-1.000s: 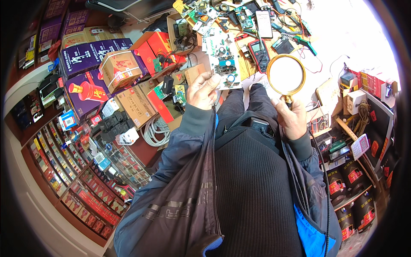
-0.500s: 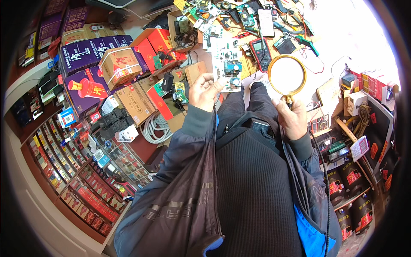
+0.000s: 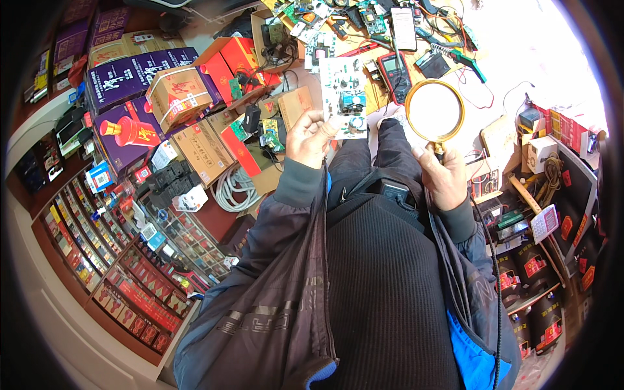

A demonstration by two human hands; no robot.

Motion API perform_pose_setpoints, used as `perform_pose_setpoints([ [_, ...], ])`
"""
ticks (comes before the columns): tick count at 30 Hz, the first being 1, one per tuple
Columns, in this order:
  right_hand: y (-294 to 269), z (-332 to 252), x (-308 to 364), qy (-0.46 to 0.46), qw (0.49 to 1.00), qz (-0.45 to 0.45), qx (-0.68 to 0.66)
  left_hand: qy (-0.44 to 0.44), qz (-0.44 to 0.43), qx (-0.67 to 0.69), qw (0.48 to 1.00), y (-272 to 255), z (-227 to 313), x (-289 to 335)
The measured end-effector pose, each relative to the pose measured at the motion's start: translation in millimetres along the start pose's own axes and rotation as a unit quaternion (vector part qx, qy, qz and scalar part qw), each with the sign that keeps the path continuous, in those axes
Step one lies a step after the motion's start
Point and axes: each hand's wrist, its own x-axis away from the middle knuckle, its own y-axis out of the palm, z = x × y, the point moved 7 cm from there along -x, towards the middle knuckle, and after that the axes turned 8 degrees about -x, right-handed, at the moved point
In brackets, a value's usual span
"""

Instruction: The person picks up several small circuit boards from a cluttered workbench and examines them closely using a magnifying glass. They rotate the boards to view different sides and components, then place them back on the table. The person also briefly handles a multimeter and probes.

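Observation:
My left hand [image 3: 312, 138] pinches the lower left corner of a white circuit board [image 3: 344, 81] between thumb and fingers. The board carries blue and dark parts and is held up in front of the workbench. In my right hand [image 3: 444, 175] is a magnifying glass [image 3: 463, 116] with a gold rim and a dark handle, its lens raised. Hand and lens stay to the right of the board, apart from it. Behind them lie a red and black multimeter [image 3: 394, 77] and a phone [image 3: 403, 29] with a lit screen.
More circuit boards and wires crowd the bench's far side, with a green-handled soldering iron [image 3: 469, 65]. To the left are stacked cartons [image 3: 179, 97] and a coiled grey hose [image 3: 235, 190]. On the right stand a hammer [image 3: 524, 194], a calculator [image 3: 545, 224] and shelves.
Both hands keep their grips, and the board and magnifying glass hardly move. The view has shifted slightly, so the cartons at the left sit a little further left.

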Motion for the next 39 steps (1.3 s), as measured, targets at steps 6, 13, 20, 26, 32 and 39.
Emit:
perform_pose_setpoints([
  [6,-6,0,-4,0.007,1.000,-0.003,0.009,0.000,0.005,-0.008,1.000,4,-4,-3],
  [13,-15,-1,-10,0.009,1.000,-0.004,0.006,-0.008,0.017,-0.023,1.000,11,-5,-5],
  [20,-28,0,-21,0.011,1.000,0.009,-0.006,-0.062,0.037,-0.043,0.996,-2,-69,-26],
  [26,-46,31,-39,0.125,0.992,0.007,0.012,-0.191,0.122,-0.083,0.970,-49,-217,-75],
  [32,-48,51,-42,0.156,0.985,0.075,0.015,-0.182,0.123,-0.196,0.956,-57,-297,-147],
  [39,-6,64,-59,0.161,0.981,0.110,0.001,-0.124,0.054,-0.089,0.987,-25,-312,-176],
])
